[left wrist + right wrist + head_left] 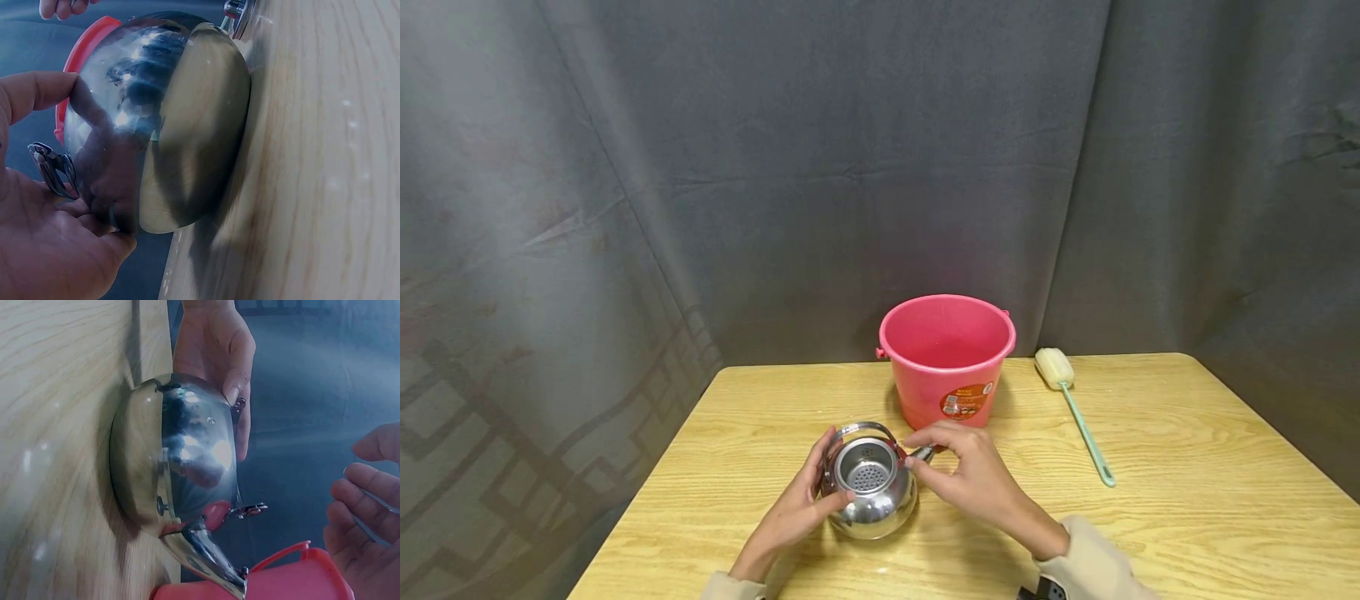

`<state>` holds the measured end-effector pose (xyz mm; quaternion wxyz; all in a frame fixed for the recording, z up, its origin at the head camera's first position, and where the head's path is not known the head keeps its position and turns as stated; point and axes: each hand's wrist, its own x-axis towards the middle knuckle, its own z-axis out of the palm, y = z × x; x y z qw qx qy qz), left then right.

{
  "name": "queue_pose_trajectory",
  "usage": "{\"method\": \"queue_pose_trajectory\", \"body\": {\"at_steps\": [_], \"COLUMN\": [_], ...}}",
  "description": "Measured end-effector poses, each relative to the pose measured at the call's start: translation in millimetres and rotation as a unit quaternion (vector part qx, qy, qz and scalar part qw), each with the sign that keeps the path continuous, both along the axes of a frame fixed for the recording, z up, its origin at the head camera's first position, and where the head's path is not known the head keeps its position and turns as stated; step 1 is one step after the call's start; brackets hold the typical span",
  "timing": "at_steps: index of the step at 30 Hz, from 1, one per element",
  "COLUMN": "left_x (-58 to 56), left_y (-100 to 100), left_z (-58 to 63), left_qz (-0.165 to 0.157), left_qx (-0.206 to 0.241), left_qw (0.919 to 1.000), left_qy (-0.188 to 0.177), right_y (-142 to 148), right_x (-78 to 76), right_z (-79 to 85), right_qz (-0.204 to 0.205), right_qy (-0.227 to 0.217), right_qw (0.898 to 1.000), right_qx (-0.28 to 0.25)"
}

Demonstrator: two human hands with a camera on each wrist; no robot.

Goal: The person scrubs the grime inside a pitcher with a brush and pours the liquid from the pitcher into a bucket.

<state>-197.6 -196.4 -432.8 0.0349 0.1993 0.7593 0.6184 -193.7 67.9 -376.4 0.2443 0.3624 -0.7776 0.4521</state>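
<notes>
The left hand (797, 504) is grasping the metal teapot (871, 518) — probably to steady its round body, which is resting on the near part of the wooden table (1150, 533). The teapot is sitting right of the palm, the thumb lying along its near side and the fingers bending around its left wall; a perforated strainer (868, 478) is filling its mouth. The right hand (966, 471) is hovering by the spout (923, 454), gripping nothing — the pink bucket (917, 387) is standing just beyond.
</notes>
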Motion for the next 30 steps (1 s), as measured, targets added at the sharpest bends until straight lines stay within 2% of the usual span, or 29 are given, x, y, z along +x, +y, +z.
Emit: {"method": "queue_pose_trajectory", "body": {"at_steps": [6,17,27,30], "left_x": [-0.4,0.2,-0.5,-0.3], "left_y": [0.1,-0.6,-1.1,-1.1], "left_z": [0.5,1.0,1.1,1.3], "left_qz": [-0.004,-0.006,-0.009,-0.008], "left_qx": [0.002,0.002,-0.009,-0.010], "left_qw": [0.9999,0.9999,0.9998,0.9998], "left_qy": [-0.009,-0.009,-0.015,-0.014], "right_y": [-5.5,-14.1,-27.5,-31.0], "right_x": [-0.2,-0.7,0.7,1.3], "right_z": [-2.0,-7.7,-16.7,-19.4], "right_qz": [0.020,0.036,0.017,0.026], "right_qy": [-0.015,-0.014,0.002,-0.006], "right_qw": [1.000,0.999,0.997,0.997], "right_qx": [0.008,0.013,0.069,0.075]}}
